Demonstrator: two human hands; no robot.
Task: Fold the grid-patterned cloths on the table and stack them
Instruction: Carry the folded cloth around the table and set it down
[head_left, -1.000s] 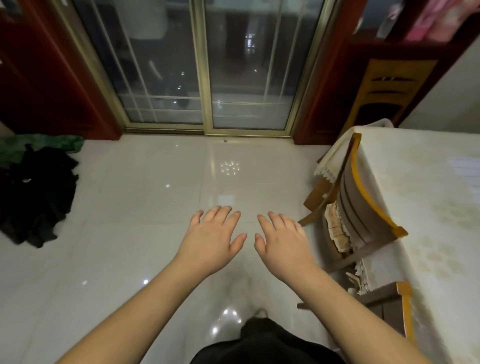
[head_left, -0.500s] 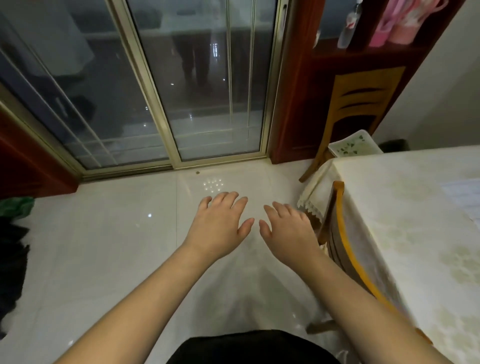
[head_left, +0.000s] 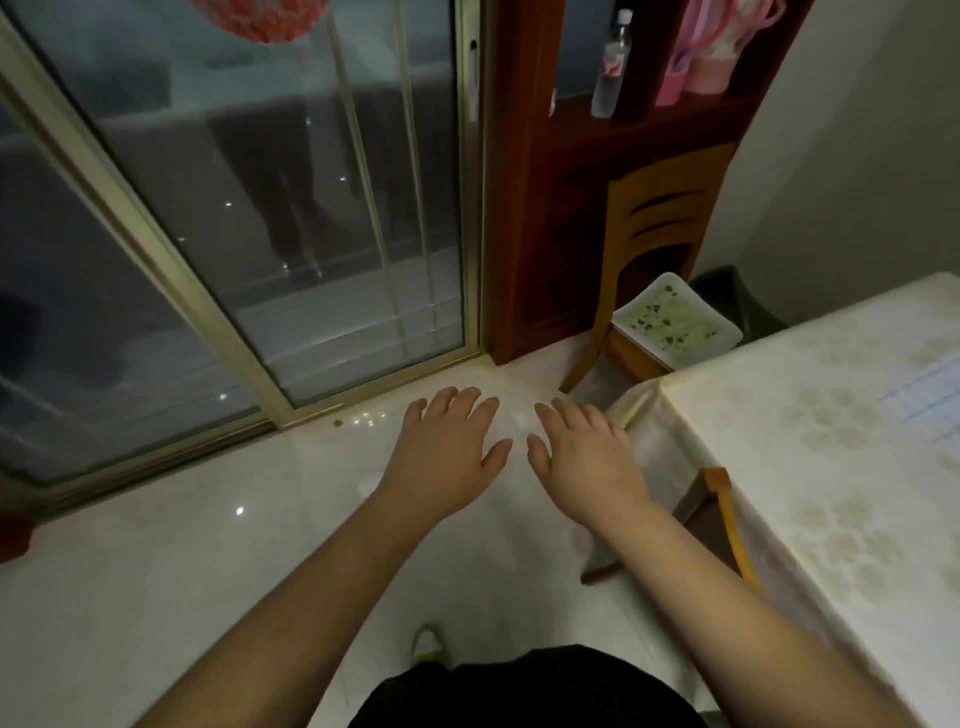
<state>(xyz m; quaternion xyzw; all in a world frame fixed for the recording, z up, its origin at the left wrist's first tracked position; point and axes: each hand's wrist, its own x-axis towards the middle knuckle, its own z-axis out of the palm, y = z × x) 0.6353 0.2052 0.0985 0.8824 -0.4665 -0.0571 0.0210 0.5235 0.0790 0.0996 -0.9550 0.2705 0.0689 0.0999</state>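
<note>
Left hand (head_left: 449, 449): palm down, fingers spread, holding nothing; over floor (head_left: 171, 561)
Right hand (head_left: 584, 454): same, fingers relaxed, empty; just beside left
Grid-patterned cloth (head_left: 930, 397): at 3 o'clock, flat on table (head_left: 831, 493), well apart from hands

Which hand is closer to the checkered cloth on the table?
The right hand, probably. Both hands are open and empty over the floor, but the grid-patterned cloth lies on the table at the person's right, farther from the left hand.
</note>
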